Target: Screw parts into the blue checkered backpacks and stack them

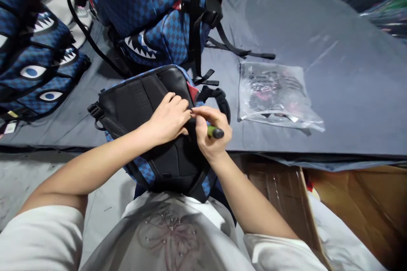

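A backpack (127, 106) with a black padded back and blue checkered sides leans at the table's front edge, back panel facing up. My left hand (170, 118) rests on it, fingers curled and pinching the black fabric near the right-hand strap. Close beside those fingertips, my right hand (211, 131) grips a slim tool with a green handle and black end (216, 132). The tool's tip is hidden between the fingers, so its kind is unclear. A red tab (192, 92) shows at the bag's upper right edge.
Blue checkered backpacks (152, 21) with shark teeth stand behind, and several more bags (41, 67) are stacked at left. A clear plastic bag (276, 95) of dark items lies on the grey table (349, 106). Below right is a cardboard box (276, 194).
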Motion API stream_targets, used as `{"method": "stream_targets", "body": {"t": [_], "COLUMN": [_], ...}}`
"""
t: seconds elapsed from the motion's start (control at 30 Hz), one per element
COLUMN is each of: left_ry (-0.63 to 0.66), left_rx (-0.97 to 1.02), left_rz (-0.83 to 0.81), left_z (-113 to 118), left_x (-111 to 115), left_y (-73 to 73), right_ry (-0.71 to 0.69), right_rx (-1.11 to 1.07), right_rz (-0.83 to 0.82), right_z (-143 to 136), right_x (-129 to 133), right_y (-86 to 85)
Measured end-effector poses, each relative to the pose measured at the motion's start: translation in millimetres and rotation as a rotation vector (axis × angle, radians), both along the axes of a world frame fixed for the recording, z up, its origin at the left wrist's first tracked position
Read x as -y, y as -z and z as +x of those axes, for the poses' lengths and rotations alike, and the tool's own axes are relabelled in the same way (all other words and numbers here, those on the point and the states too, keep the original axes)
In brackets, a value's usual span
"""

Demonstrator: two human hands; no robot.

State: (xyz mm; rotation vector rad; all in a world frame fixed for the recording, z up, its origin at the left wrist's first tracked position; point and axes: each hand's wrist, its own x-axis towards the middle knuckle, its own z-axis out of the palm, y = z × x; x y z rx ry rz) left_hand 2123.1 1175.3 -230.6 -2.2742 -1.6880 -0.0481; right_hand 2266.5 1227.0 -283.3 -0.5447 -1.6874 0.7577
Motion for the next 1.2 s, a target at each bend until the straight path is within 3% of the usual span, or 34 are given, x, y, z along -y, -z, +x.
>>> {"method": "stream_targets", "body": {"t": [0.1, 0.23, 0.33, 0.4, 0.57, 1.2], "left_ry": [0.018, 0.086, 0.141, 0.171, 0.184, 0.188], "left_rx": [0.060, 0.186, 0.300, 0.341, 0.296, 0.342], "left_rz": [-0.054, -0.005, -0.011, -0.011, 0.050, 0.092], "left_z": [-5, -11, -16, -18, -16, -18], "left_x": [-3, 1, 5, 8, 12, 15], "left_y": [4.3, 16.5, 19.8, 19.6, 22.1, 36.8], "right_ry": [0.051, -0.049, -0.176, -0.178, -0.032, -0.027], "right_rx": [0.226, 0.503, 0.375, 0.286, 0.263, 0.325], "right_rz": [0.018, -0.274, -0.534, -0.605, -0.520, -0.405], "right_z": [22, 52, 53, 46, 23, 9], "right_x": [-9, -7, -3, -1, 1, 2], "right_y": [9.8, -1.6, -10.3, -12.4, -8.9, -6.2]}}
